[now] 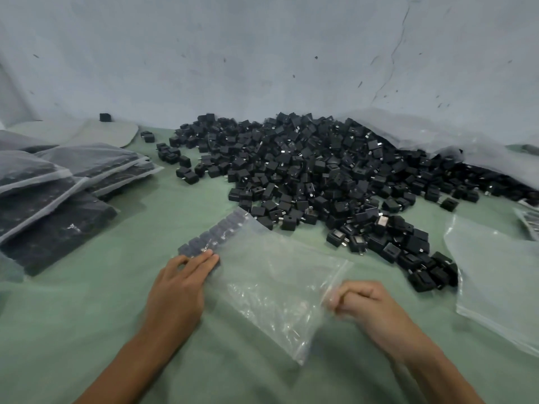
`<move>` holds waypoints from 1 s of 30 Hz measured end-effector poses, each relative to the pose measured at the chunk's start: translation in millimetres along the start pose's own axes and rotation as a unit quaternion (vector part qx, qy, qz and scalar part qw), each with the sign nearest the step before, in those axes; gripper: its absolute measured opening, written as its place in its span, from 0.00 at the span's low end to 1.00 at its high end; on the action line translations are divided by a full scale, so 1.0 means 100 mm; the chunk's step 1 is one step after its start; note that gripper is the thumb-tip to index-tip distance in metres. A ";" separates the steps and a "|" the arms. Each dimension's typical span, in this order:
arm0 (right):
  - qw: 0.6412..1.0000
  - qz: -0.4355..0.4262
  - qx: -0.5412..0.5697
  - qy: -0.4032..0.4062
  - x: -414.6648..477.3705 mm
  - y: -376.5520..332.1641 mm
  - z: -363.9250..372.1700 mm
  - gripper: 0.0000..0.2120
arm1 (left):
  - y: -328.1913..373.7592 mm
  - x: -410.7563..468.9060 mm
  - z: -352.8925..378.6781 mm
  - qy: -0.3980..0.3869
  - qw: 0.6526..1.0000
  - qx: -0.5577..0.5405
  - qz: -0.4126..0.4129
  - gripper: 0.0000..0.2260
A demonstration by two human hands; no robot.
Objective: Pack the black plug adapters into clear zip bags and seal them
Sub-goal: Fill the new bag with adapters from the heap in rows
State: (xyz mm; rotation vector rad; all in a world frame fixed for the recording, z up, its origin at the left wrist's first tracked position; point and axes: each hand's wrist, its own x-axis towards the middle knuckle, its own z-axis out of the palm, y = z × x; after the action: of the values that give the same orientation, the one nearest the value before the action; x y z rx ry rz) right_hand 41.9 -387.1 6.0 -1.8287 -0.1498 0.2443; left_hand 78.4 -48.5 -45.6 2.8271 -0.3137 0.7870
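Black plug adapters [326, 182], small matte cubes too many to count, lie heaped on the green cloth-covered desk [87, 330] right of a stack of filled bags [58, 185], four that I can make out. One thin, glossy clear zip bag [271, 275] lies flat at centre with a single row of adapters [210, 237] along its far-left edge. The left hand [180, 287] presses flat fingers on that row, the right hand [367, 304] pinches the bag's near-right edge, and spare empty bags [495, 284] lie further right.
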 end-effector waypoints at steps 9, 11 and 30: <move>0.889 -0.027 -0.439 0.125 1.10 -0.10 -0.56 0.19 | 0.02 0.02 -0.04 -0.014 1.000 -0.006 0.007 0.24; 0.847 0.001 -0.529 0.061 1.24 -0.09 -0.57 0.23 | 0.03 0.02 -0.04 -0.004 1.000 -0.006 0.006 0.24; 0.977 0.027 -0.173 0.123 0.35 -0.25 -0.87 0.12 | 0.00 -0.01 0.03 0.035 0.999 -0.013 0.006 0.24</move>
State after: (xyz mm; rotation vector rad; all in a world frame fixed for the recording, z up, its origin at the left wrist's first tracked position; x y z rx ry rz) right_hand 97.6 -453.8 48.9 -2.1940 0.0337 0.0278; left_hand 79.2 -48.7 -48.9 2.7692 -0.3291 0.8757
